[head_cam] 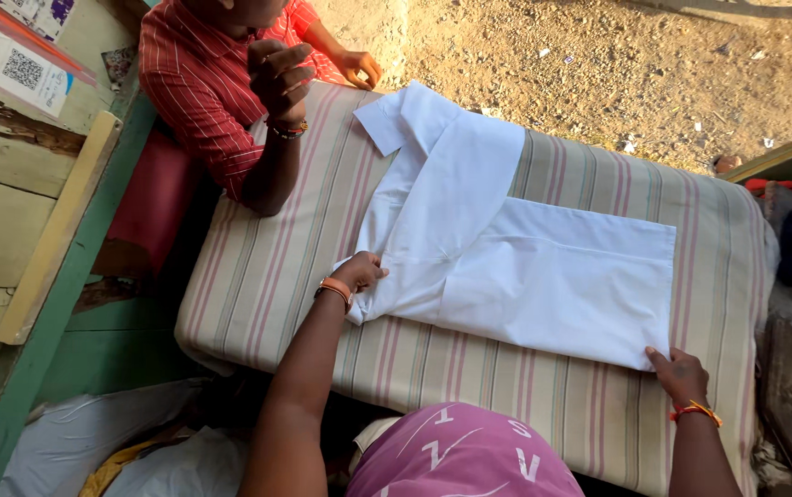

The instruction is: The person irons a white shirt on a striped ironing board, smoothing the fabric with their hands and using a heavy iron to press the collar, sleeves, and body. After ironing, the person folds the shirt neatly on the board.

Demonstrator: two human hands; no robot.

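The left hand (359, 273) pinches a fold of a white shirt (506, 248), its grip closed on the cloth at the garment's near-left corner, fingers curled over the doubled edge. The right hand (681, 375) lies flat and open, holding nothing, its fingertips pressing the shirt's near-right corner onto the padded tabletop (267, 276). Between the two hands the shirt is partly folded: one panel is turned across the body, the lower half lies as a smooth rectangle reaching toward the tabletop's right edge, and the collar (405, 115) points to the far edge.

The striped cover of the tabletop runs in lines of pink, green and cream, a handy guide for squaring the cloth. To judge by the layout, the fold goes best if the right hand anchors its corner while the left draws the pinched edge taut and level with the stripes, so no crease is trapped beneath. Loose cloth near the collar looks the likeliest spot for a wrinkle.

At the far-left corner a second person in a red striped shirt (198, 83) leans an elbow on the tabletop, one hand raised, well apart from the white shirt. Bare sandy ground (617, 64) lies beyond the far edge.
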